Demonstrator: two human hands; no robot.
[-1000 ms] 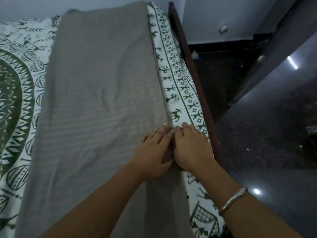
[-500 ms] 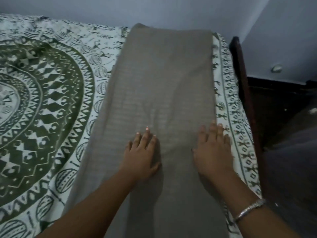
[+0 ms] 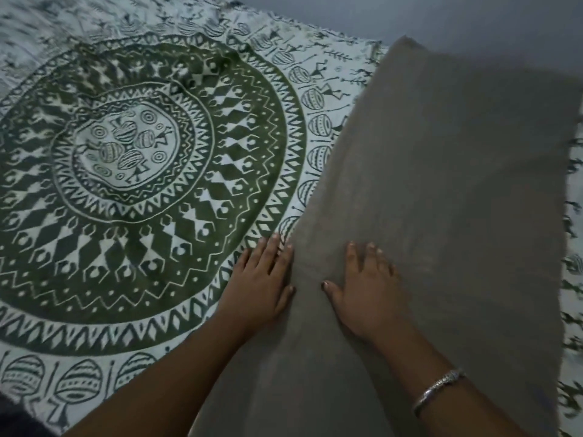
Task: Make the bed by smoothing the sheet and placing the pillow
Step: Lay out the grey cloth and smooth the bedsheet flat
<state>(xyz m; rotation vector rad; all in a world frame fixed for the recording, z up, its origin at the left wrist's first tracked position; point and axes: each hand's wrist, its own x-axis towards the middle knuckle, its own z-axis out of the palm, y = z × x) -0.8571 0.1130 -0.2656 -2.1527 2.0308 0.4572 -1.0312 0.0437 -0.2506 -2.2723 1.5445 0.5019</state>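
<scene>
Both hands shifted left since half a second back: they lay spread on the middle and right of the grey cloth (image 3: 441,184), and now sit by its left edge.

Printed sheet (image 3: 126,184), green on white with a round mandala, covers the bed out to the far edge under the wall (image 3: 441,14). Lies flat; slight rumple near the far edge.

Grey cloth lies on the printed sheet as a long band along the bed's right side, from near edge to far edge. A narrow strip of print shows past it at the right edge.

Left hand (image 3: 262,285): flat, fingers straight and together, on the printed sheet, touching the cloth's left edge.

Right hand (image 3: 369,291): flat on the cloth, fingers apart, thumb out, gripping nothing.

Silver bangle (image 3: 438,389) on right wrist.
</scene>
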